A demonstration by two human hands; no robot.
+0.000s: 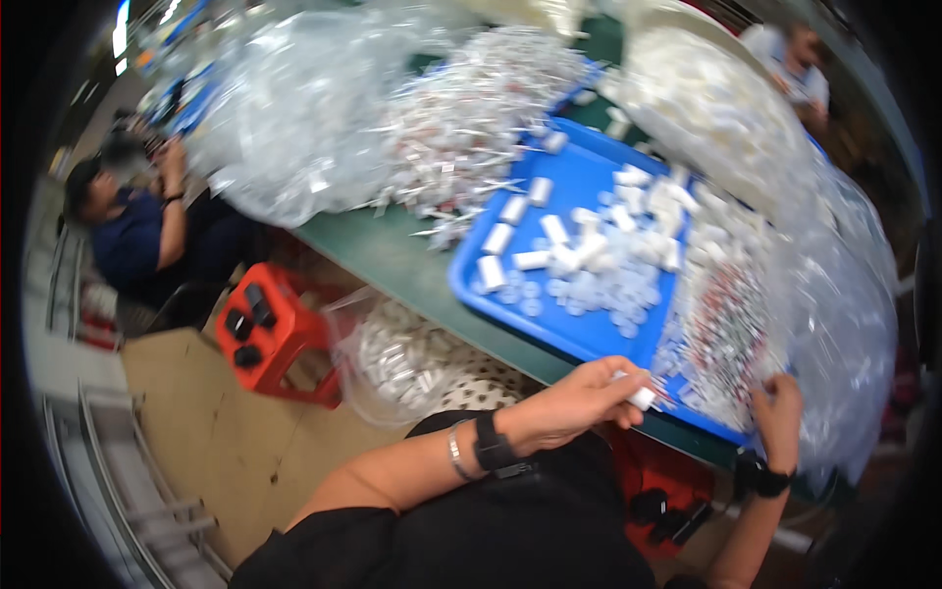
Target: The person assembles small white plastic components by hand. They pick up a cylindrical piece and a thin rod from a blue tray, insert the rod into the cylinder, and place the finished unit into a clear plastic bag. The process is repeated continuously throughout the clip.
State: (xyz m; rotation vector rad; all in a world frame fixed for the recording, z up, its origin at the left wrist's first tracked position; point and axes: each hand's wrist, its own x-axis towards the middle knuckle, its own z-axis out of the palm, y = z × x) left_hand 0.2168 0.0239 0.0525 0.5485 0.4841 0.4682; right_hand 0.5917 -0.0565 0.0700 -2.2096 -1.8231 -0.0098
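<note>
My left hand (589, 395) is closed around a small white plastic cylinder (643, 398), held between thumb and fingers just off the near edge of the blue tray (549, 339). Thin reddish slivers show beside the cylinder; whether they stick out of it or lie behind, I cannot tell. My right hand (779, 417) is at the tray's right corner, fingers curled beside a heap of tiny red, white and dark pieces (726, 329). What its fingertips pinch, if anything, is hidden. In the tray lie several white cylinders (531, 260) and small translucent discs (618, 294).
A pile of thin white-and-red pieces (461, 118) and clear plastic bags (294, 118) cover the green table (383, 245). A large bag of white parts (711, 98) stands behind the tray. Left are a red stool (280, 334), a bag of cylinders (397, 368) and a seated person (132, 221).
</note>
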